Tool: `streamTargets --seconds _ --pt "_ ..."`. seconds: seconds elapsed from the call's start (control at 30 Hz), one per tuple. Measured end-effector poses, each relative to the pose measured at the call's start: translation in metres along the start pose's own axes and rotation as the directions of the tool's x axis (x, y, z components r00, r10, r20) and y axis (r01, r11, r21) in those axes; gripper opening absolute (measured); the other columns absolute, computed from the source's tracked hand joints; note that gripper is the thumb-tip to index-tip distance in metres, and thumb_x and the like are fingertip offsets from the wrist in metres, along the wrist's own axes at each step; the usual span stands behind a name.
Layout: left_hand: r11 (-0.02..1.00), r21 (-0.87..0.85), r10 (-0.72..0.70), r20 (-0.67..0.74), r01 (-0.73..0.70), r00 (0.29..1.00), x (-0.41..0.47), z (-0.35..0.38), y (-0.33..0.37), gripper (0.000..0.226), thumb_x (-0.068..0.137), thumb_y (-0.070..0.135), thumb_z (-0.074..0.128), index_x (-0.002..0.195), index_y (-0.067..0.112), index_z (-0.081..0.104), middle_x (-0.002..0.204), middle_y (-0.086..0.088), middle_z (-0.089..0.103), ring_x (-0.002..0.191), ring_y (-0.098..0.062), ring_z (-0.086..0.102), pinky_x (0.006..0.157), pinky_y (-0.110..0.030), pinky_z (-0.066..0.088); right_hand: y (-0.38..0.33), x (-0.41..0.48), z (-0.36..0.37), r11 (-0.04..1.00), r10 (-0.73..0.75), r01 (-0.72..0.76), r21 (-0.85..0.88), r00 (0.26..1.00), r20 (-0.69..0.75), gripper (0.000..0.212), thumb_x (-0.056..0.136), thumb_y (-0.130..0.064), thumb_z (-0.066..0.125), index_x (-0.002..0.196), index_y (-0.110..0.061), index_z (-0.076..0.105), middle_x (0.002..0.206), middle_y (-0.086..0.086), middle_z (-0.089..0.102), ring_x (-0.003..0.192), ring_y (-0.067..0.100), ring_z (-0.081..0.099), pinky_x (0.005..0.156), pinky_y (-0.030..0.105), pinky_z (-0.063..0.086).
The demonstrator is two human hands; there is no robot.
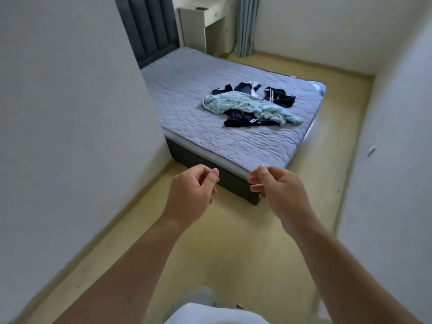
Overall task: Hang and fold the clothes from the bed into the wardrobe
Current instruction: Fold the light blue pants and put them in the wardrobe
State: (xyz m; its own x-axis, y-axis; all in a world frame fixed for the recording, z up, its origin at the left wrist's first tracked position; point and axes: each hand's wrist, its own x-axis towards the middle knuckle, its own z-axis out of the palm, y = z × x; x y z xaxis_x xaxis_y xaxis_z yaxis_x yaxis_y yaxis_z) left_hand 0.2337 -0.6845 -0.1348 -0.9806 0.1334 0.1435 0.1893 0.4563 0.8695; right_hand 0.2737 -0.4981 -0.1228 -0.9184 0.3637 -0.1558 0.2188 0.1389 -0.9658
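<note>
Though outstretched, hands (190,195) (279,190) loosely curled.

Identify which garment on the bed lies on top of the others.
The pale mint garment: it drapes across the navy white-striped pieces, which poke out from under it.

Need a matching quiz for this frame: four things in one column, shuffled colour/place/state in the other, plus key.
Column 1
1. top garment of the pile
2. garments under it
3. headboard
4. curtain

Column 2
A. dark grey, padded
B. pale green, crumpled
C. hanging at the far wall, beside the white desk
D. navy with white stripes

Pairs: 1-B, 2-D, 3-A, 4-C
</note>
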Motion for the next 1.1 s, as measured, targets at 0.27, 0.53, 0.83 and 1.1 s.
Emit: streamTargets --seconds 0.27,0.53,0.83,1.1 --pt "0.998 -0.022 -0.055 0.148 0.059 0.987 0.145 0.132 0.012 0.028 0.099 0.035 0.058 0.074 0.023 0.065 0.061 0.005 0.067 0.047 -0.008 0.061 0.048 -0.015 0.044 0.011 0.164 -0.091 0.996 -0.013 0.011 -0.090 0.999 -0.029 0.027 0.101 -0.035 0.052 0.089 -0.023 0.074 0.083 -0.013 0.075 0.072 0.003 0.070 0.058 0.010 0.045" --pt "0.974 -0.074 -0.195 0.222 0.216 0.955 0.332 0.265 0.023 0.028 0.101 0.032 0.055 0.079 0.018 0.067 0.064 0.001 0.069 0.051 -0.011 0.064 0.050 -0.022 0.051 0.012 0.361 -0.179 0.966 0.042 -0.051 -0.253 0.998 -0.041 0.026 0.101 -0.036 0.052 0.087 -0.028 0.073 0.082 -0.015 0.074 0.073 0.000 0.069 0.064 0.019 0.049" --pt "0.911 -0.131 -0.334 0.323 0.391 0.886 0.507 0.424 0.060 0.031 0.100 0.028 0.056 0.078 0.010 0.068 0.060 -0.001 0.068 0.047 -0.013 0.060 0.047 -0.020 0.046 0.028 0.555 -0.287 0.940 0.131 -0.143 -0.310 0.990 -0.061 0.025 0.099 -0.039 0.053 0.084 -0.033 0.072 0.084 -0.024 0.072 0.079 0.000 0.069 0.082 0.038 0.057" --pt "0.769 -0.202 -0.561 0.240 0.607 0.792 0.620 0.546 0.071 0.028 0.101 0.024 0.054 0.079 0.013 0.067 0.062 0.000 0.066 0.049 -0.013 0.060 0.044 -0.023 0.038 0.032 0.725 -0.369 0.895 0.170 -0.121 -0.429 0.983 0.076 0.031 0.101 -0.041 0.048 0.091 -0.024 0.073 0.087 -0.008 0.073 0.083 0.012 0.069 0.077 0.033 0.053"
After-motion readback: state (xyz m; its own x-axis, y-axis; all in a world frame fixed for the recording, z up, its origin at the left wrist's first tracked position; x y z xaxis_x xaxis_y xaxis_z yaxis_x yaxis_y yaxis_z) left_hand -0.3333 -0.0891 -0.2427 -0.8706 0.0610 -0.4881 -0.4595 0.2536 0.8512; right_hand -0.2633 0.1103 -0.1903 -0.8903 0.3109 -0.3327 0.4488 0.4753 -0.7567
